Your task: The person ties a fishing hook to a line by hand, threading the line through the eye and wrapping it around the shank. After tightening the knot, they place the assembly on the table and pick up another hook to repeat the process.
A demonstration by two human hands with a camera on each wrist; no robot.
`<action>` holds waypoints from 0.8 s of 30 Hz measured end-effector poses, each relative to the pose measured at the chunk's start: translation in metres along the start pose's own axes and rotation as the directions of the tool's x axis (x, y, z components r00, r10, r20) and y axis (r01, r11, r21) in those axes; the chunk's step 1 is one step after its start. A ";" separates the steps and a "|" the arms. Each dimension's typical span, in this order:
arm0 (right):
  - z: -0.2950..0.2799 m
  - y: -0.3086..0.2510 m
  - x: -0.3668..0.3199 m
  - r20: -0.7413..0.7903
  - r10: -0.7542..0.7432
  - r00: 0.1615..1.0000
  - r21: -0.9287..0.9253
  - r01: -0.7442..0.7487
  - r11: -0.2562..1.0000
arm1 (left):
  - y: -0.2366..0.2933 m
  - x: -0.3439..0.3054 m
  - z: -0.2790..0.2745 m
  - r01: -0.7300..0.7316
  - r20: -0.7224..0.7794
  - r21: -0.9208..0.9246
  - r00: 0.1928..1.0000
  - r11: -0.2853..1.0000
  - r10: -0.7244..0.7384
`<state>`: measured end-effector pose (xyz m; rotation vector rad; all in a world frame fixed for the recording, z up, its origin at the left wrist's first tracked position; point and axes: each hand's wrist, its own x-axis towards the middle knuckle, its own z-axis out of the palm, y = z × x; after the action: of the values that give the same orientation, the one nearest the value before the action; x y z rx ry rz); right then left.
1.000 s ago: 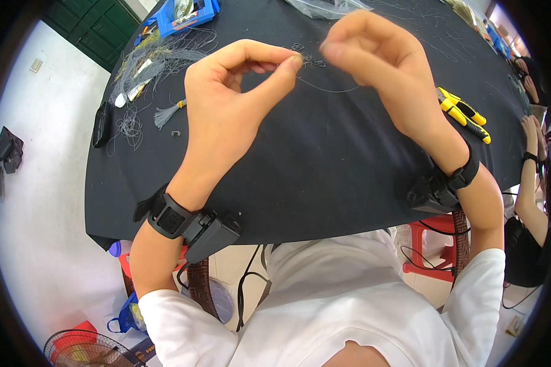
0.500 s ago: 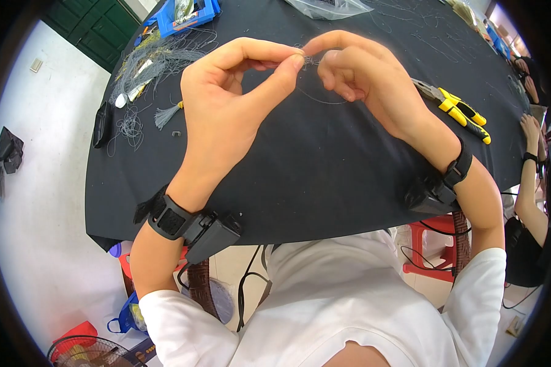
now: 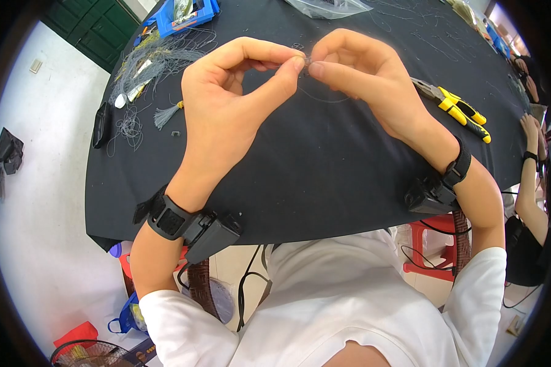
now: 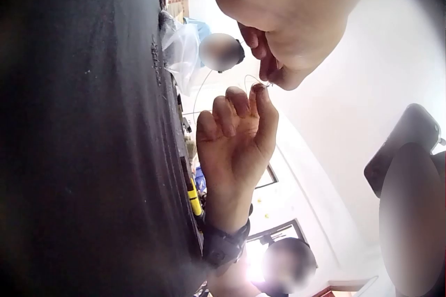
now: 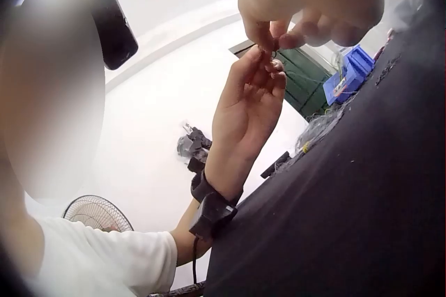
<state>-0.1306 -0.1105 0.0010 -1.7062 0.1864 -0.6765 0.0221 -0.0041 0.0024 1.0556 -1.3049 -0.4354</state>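
Observation:
Over the black-covered table, my left hand (image 3: 226,104) pinches a thin grey line, like fishing line (image 3: 324,100), between thumb and index fingertip. Opposite it, the right hand (image 3: 373,79) brings its thumb and index fingertip together on the line, right at the left fingertips. Below the hands the line hangs in a loose arc. In the left wrist view a curve of line (image 4: 198,91) leads away from the meeting fingertips. The small piece between the fingertips is mostly hidden by them.
Yellow-and-black pliers (image 3: 462,111) lie right of the right hand. A tangle of grey line (image 3: 156,64) and a blue tray (image 3: 187,23) are at the far left, a clear plastic bag (image 3: 330,7) at the back. Another person's arm (image 3: 529,140) shows at the right edge.
The right hand, raised and apart a second ago, has come down and left, first with its index finger extended, then thumb and index together at the left fingertips. The left hand has barely moved.

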 end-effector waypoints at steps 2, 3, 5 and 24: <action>-0.002 0.000 0.000 0.006 -0.014 1.000 0.014 0.014 1.000 | 0.000 0.000 0.000 0.015 0.003 -0.006 1.000 1.000 -0.015; -0.002 0.000 0.000 0.007 -0.025 1.000 0.012 0.025 1.000 | 0.000 0.000 0.000 0.026 0.007 -0.006 1.000 1.000 -0.026; -0.001 0.001 0.000 0.009 -0.049 0.999 0.006 0.049 0.999 | 0.000 0.000 0.000 0.033 0.010 -0.002 0.999 0.999 -0.033; 0.001 0.007 0.001 -0.095 -0.063 0.993 -0.255 0.036 0.966 | -0.006 0.004 -0.006 0.031 -0.018 0.034 0.999 0.999 -0.031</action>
<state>-0.1273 -0.1116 -0.0056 -1.9266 0.3147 -0.8059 0.0304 -0.0082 0.0005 1.1069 -1.2862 -0.4277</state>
